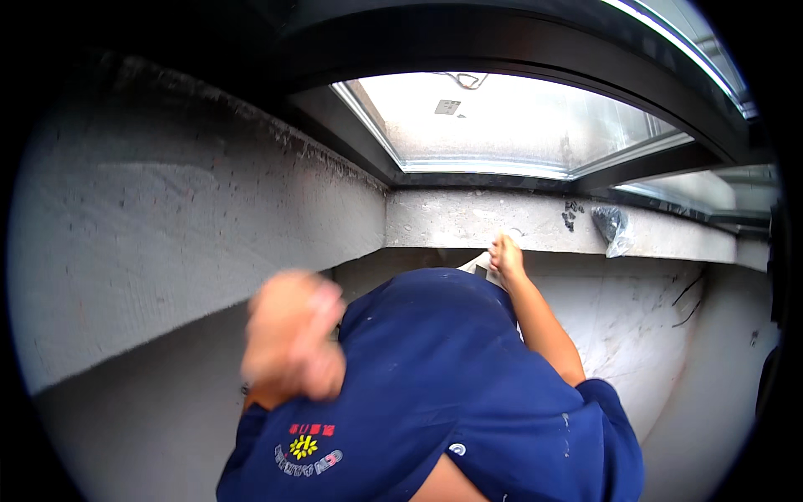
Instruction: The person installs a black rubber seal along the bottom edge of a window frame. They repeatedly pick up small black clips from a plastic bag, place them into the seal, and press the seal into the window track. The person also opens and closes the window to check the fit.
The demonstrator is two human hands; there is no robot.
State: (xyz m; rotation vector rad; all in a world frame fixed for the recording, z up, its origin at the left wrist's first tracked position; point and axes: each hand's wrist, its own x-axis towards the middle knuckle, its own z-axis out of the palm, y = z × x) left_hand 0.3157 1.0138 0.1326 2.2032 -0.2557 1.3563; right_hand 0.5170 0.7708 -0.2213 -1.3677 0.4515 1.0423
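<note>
My left hand (294, 335) is raised in front of my dark blue shirt (427, 351), beside the grey wall on the left. Motion smears its fingers, and I cannot make out anything in it. At the front edge of the window ledge (452, 219), my right hand (505, 258) is closed with its fingers bent together. A whitish strip-like piece (478, 263) shows right beside those fingers, partly behind the shirt. Whether the fingers grip it is hidden.
Small black pieces (571, 214) lie on the ledge, right of my right hand. Beside them is a clear plastic bag (615, 229) with dark contents. A dark-framed window (502, 125) stands behind the ledge. A rough grey wall (192, 209) runs along the left.
</note>
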